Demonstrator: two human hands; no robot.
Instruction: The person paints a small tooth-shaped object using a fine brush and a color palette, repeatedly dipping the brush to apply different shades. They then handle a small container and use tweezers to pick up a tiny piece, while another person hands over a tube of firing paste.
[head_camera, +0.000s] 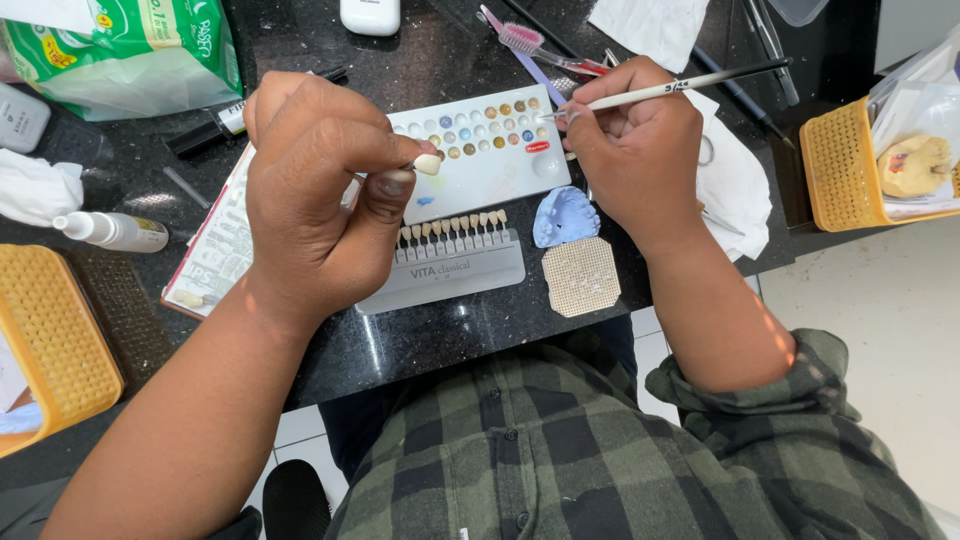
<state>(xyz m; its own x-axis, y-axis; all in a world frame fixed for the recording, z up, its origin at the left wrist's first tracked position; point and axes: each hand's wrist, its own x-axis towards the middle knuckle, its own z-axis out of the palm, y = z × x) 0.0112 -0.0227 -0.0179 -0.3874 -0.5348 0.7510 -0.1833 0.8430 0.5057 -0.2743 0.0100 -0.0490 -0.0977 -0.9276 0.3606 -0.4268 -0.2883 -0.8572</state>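
My left hand (315, 185) pinches a small cream tooth crown (428, 164) between thumb and forefinger, above a white palette (485, 165) dotted with coloured paint wells. My right hand (635, 145) grips a thin white-handled brush (680, 86), whose tip rests at the palette's upper right edge. Below the palette lies a grey tooth shade guide (450, 262) with a row of sample teeth. A blue dental cast (565, 215) and a tan honeycomb pad (581, 276) sit to its right.
Yellow mesh baskets stand at the far left (50, 345) and far right (840, 170). A green packet (130, 50), a white dropper bottle (110, 230), a pink toothbrush (545, 48) and white tissues (735, 180) lie on the black counter (440, 335).
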